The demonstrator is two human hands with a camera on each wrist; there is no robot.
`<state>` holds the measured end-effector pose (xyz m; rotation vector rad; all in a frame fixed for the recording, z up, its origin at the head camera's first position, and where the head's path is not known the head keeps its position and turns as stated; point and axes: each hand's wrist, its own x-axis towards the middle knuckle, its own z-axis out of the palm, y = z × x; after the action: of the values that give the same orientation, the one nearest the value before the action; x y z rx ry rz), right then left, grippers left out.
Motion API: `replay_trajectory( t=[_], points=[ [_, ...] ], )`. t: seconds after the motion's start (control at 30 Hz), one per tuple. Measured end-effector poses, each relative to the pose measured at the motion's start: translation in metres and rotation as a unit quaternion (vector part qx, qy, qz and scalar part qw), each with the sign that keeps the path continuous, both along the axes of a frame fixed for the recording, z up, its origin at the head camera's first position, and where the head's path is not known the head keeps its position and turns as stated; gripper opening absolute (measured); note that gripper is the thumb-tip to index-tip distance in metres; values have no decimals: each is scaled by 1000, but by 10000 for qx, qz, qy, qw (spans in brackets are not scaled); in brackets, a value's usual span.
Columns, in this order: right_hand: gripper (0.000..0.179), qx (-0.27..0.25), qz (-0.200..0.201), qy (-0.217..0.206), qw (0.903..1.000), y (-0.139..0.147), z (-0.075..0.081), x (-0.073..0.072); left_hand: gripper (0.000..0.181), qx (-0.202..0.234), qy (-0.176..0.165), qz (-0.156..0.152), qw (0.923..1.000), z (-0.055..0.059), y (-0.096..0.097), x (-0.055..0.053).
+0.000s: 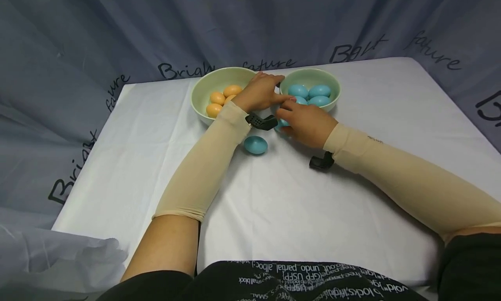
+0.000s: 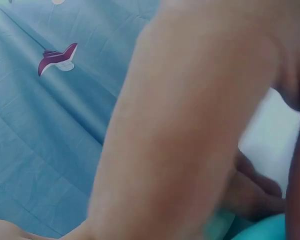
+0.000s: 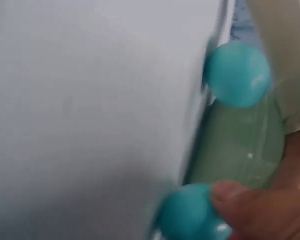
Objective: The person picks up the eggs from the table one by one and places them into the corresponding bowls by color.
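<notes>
My right hand (image 1: 307, 123) pinches a blue egg (image 3: 187, 212) low over the cloth in front of the smaller green bowl (image 1: 335, 90); the thumb lies against the egg in the right wrist view. Several blue eggs (image 1: 319, 91) lie in that bowl. My left hand (image 1: 260, 91) reaches over the right rim of the larger green bowl (image 1: 197, 96), its fingers extended toward the smaller bowl's left rim. Whether they touch that rim is hard to see. Several orange eggs (image 1: 214, 110) lie in the larger bowl. Another blue egg (image 1: 255, 145) rests on the cloth below my left wrist.
A white cloth (image 1: 313, 214) covers the table. Behind it hangs a grey-blue curtain (image 1: 219, 27) with handwriting. Both bowls stand side by side near the back edge. Dark wrist cameras (image 1: 322, 162) sit under my sleeved forearms.
</notes>
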<state>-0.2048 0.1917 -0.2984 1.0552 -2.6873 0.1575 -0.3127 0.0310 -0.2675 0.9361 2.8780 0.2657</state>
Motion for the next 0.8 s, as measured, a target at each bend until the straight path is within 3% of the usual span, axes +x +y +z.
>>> replay_trajectory(
  t=[0.2, 0.43, 0.67, 0.8],
  points=[
    [45, 230, -81, -1116, 9935, 5, 18, 3, 92, 53, -43, -80, 9999, 0, -2, 0],
    [53, 636, 49, -1878, 9801, 16, 32, 3, 99, 44, -118, -3, 9999, 0, -1, 1],
    [52, 387, 244, -2775, 9596, 24, 32, -5, 99, 86, -271, 106, 9995, 1, -1, 3],
    [50, 49, 495, -3349, 9409, 31, 32, -11, 99, 62, -256, 125, 9996, 1, -1, 3]
  ],
)
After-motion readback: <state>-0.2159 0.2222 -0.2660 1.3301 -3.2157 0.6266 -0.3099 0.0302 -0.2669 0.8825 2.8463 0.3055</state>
